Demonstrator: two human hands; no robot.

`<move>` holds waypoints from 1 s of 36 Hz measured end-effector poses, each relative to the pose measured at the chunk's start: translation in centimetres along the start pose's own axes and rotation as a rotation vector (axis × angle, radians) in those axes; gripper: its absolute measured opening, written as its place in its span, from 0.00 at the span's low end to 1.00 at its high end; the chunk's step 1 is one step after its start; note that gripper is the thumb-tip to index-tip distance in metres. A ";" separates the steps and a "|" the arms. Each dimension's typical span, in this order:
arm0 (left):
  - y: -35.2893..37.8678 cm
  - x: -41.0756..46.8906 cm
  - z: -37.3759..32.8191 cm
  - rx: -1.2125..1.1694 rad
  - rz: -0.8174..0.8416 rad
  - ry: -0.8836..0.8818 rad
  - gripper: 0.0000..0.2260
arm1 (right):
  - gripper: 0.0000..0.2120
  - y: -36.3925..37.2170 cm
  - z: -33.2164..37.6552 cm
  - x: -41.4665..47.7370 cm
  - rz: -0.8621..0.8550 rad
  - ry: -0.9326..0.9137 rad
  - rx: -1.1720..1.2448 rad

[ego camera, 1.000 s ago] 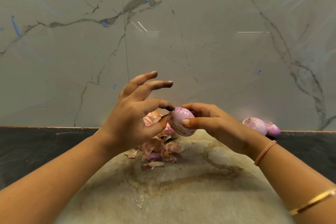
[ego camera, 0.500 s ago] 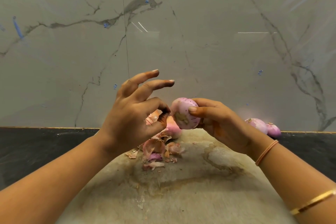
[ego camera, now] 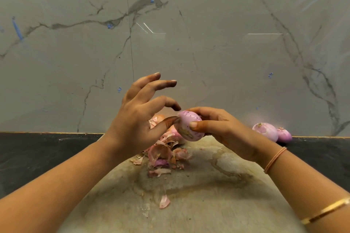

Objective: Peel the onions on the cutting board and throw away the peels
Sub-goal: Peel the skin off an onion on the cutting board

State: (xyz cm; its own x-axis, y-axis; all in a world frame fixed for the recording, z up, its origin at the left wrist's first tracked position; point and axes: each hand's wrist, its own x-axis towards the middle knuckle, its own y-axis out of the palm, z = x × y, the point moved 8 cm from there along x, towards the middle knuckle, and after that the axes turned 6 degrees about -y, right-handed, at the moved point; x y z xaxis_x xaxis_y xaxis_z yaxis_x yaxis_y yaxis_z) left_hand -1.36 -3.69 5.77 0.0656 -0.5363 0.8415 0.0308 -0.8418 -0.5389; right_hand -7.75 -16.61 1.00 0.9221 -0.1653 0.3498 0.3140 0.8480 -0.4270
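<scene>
Left hand [ego camera: 140,119]: thumb and forefinger pinch at the left end of the red onion [ego camera: 189,126]; the other fingers are spread upward. The onion is held in the air above the peel pile [ego camera: 162,153] on the cutting board [ego camera: 208,213]. Right hand [ego camera: 223,128]: thumb and fingers grip the onion. Risk: the smooth, mostly bare surface may slip from this grip, and torn scraps may scatter off the board. Two peeled onions [ego camera: 265,131] lie at far right.

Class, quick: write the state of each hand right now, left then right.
Left hand: thumb tip touches the onion; whether it pinches anything cannot be told.
Right hand: holds the onion, curled round it.
</scene>
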 end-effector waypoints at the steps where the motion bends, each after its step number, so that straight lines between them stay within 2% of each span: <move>1: 0.2 0.0 0.1 -0.012 0.021 -0.005 0.09 | 0.23 0.1 0.0 0.0 0.009 0.000 -0.014; 7: 1.2 -0.2 0.6 -0.025 0.103 -0.032 0.06 | 0.26 0.5 -0.1 0.0 0.051 0.005 -0.066; 12: 1.6 -0.3 0.3 0.019 0.145 -0.001 0.06 | 0.24 0.5 -0.2 0.2 0.044 0.004 -0.062; 21: 2.4 -0.6 0.3 0.077 0.200 0.013 0.07 | 0.21 -1.4 -0.2 0.2 -0.141 -0.012 0.157; 25: 2.3 -0.6 0.7 0.074 0.202 -0.028 0.09 | 0.21 -1.5 -0.2 0.2 -0.150 -0.018 0.172; 28: 1.8 -0.5 1.4 0.061 0.146 -0.092 0.11 | 0.28 -1.1 0.2 0.1 -0.105 -0.060 0.007; 32: 1.0 -0.3 2.1 0.016 0.071 -0.190 0.16 | 0.40 -0.5 1.6 -0.2 -0.090 -0.187 -0.484; 36: 1.0 -0.3 2.1 -0.008 0.080 -0.212 0.19 | 0.39 -0.3 2.6 -0.2 -0.143 -0.327 -0.714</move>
State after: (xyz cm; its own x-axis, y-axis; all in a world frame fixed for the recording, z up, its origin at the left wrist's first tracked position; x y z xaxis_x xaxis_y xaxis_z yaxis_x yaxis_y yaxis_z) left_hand 0.72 -4.28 4.89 0.2758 -0.5774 0.7685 0.0093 -0.7978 -0.6028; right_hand -8.65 -15.50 3.21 0.7837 0.0015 0.6211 0.5951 0.2842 -0.7517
